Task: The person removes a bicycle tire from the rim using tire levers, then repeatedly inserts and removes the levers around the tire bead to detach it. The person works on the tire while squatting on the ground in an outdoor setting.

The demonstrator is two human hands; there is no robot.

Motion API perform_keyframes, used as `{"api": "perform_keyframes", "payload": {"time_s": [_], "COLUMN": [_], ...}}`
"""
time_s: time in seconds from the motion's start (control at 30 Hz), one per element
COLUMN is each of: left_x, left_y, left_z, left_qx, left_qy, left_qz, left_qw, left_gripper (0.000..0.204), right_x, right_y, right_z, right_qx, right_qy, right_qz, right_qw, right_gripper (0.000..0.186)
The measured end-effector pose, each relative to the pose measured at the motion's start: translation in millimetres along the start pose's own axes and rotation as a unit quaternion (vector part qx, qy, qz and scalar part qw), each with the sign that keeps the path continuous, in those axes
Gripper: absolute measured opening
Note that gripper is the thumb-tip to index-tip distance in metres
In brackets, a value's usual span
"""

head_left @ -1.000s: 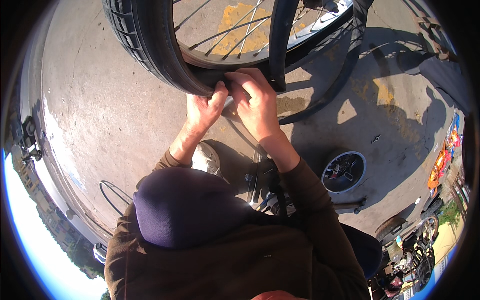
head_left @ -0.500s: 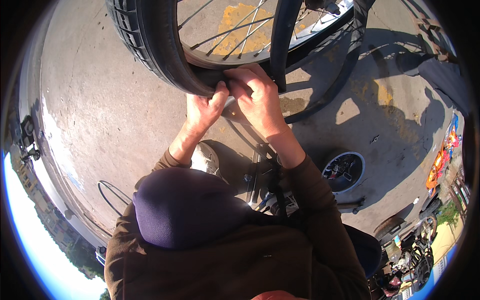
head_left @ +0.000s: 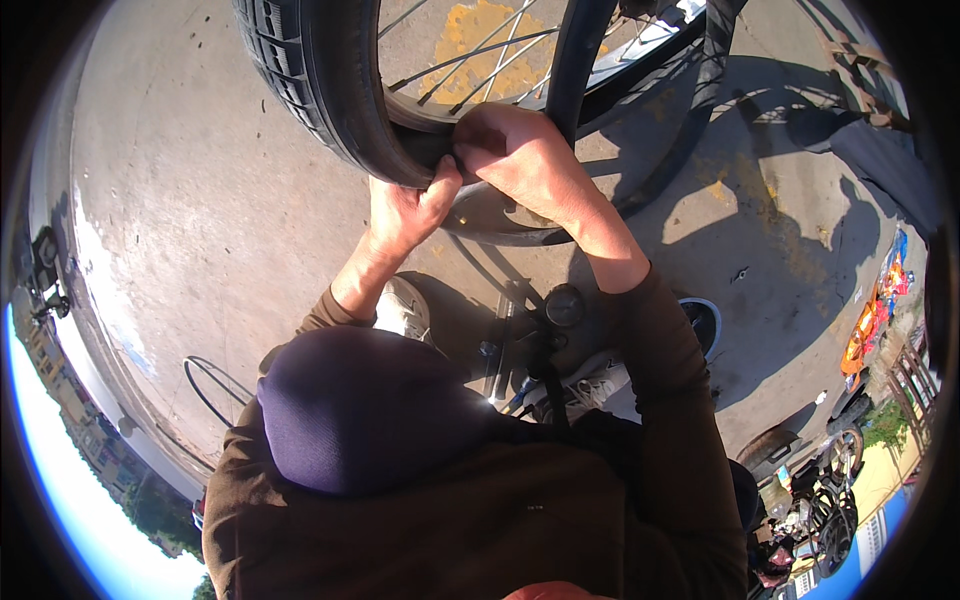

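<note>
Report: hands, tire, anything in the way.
Left hand gripping tire low down. Right hand curled beside left, fingers shadowed. Black band passes behind right hand.

Tyre [head_left: 325, 95] held at lower edge by left grip [head_left: 408, 208]; right grip [head_left: 508, 145] placed just beside, near rim [head_left: 420, 111], its hold partly hidden. Black tube [head_left: 688, 130] looped alongside. Round basin [head_left: 709, 322] partly covered by right sleeve [head_left: 665, 370]. Shoe [head_left: 402, 312] seen below left grip.

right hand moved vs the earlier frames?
Yes. The right hand has shifted up the picture, closer to the yellow paint patch on the ground.
</note>
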State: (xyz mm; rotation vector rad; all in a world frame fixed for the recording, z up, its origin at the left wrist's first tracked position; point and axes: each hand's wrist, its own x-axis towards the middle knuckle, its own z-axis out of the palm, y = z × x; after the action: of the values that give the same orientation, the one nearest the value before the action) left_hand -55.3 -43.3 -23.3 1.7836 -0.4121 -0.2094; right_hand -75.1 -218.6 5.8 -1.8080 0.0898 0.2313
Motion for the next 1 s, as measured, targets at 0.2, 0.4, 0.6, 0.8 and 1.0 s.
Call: {"api": "perform_keyframes", "payload": {"time_s": [0.2,0.4,0.6,0.8,1.0], "left_x": [0.7,-0.6,-2.0,-4.8,-1.4], "left_y": [0.4,1.7,2.6,0.2,2.2], "left_z": [-4.4,-5.9,-2.4,-0.7,0.7], "left_qx": [0.040,0.035,0.038,0.007,0.033], "left_qy": [-0.029,-0.052,-0.038,-0.018,-0.006], "left_qz": [0.014,-0.007,0.016,-0.024,-0.044], "left_qw": [0.999,0.998,0.998,1.000,0.998], "left_gripper": [0.013,0.012,0.011,0.017,0.015], "right_x": [13.8,15.5,12.1,3.8,-33.9], "right_y": [-3.5,-3.0,2.7,8.5,20.9], "right_z": [-11.2,-15.7,-10.4,0.2,22.6], "right_qx": [-0.078,-0.100,-0.092,-0.034,-0.024], "right_qy": [-0.064,-0.088,-0.065,0.002,0.101], "right_qz": [-0.038,-0.062,-0.032,-0.010,-0.119], "right_qw": [0.994,0.989,0.993,0.999,0.987], "right_gripper": [0.021,0.024,0.025,0.018,0.039]}}
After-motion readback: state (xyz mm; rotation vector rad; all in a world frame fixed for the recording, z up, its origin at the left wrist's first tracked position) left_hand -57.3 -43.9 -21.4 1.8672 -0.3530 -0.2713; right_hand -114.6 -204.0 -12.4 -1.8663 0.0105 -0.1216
